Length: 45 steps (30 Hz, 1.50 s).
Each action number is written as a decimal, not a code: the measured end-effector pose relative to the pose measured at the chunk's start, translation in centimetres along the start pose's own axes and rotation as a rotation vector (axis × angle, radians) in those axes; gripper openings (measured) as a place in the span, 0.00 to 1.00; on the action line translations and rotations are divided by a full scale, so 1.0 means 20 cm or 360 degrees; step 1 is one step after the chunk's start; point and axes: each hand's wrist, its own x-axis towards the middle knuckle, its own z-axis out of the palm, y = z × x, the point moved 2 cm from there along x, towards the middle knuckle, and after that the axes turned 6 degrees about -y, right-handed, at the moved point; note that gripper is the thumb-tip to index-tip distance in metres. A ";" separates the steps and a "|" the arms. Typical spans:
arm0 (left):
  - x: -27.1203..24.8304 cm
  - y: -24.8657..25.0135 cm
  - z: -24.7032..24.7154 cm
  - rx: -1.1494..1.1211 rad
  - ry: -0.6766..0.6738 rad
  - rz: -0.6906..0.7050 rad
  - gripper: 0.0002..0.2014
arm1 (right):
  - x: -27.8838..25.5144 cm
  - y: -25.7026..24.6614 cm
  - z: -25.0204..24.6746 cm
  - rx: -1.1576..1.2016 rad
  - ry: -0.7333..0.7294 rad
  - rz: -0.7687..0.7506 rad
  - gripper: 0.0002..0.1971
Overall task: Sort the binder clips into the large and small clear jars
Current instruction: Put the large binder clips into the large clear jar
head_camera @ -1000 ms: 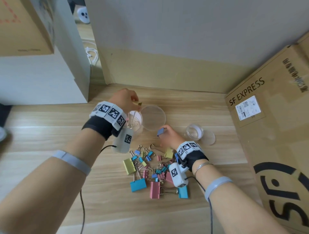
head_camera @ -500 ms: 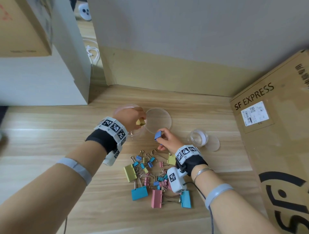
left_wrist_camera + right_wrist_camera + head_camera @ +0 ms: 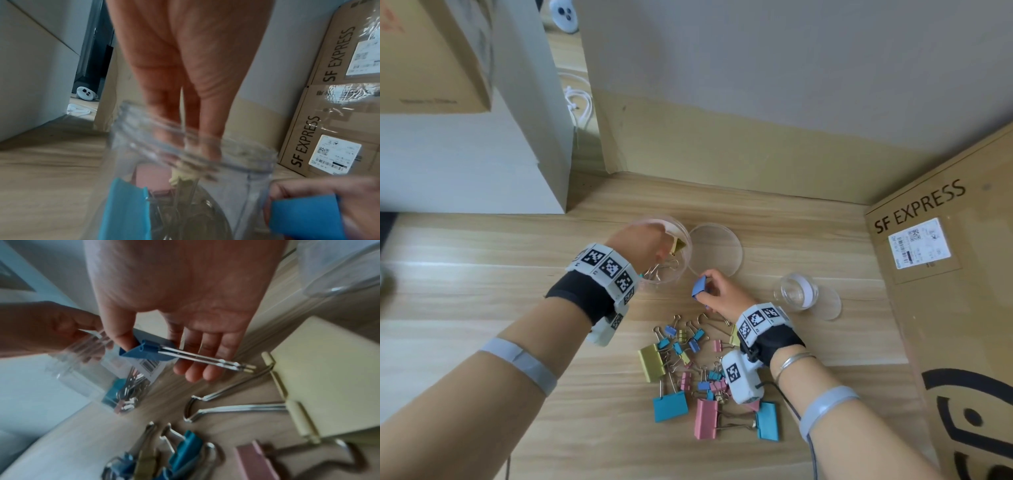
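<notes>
Fingers (image 3: 654, 240) of left hand (image 3: 640, 246) inside large jar (image 3: 681, 274) rim, holding yellow clip (image 3: 677, 246).

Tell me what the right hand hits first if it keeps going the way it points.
Probably the large clear jar: the right hand points its blue clip toward the jar's near wall. Depth is uncertain.

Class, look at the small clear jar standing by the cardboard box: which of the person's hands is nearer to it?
The right hand. It holds a blue clip just left of the small jar, while the left hand is farther left, reaching into the large jar.
</notes>
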 end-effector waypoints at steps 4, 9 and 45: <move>0.06 0.00 0.08 0.0062 -0.0522 -0.0197 0.15 | 0.00 0.00 0.04 -0.0227 -0.0060 0.0014 0.26; 0.09 0.00 0.17 0.0378 -0.0617 -0.0328 0.16 | 0.02 0.00 0.06 -0.0367 -0.0108 0.0018 0.32; -0.03 -0.24 -0.08 -0.0375 0.0294 -0.0377 0.25 | 0.08 -0.48 -0.08 -0.0851 0.0389 -0.0751 0.05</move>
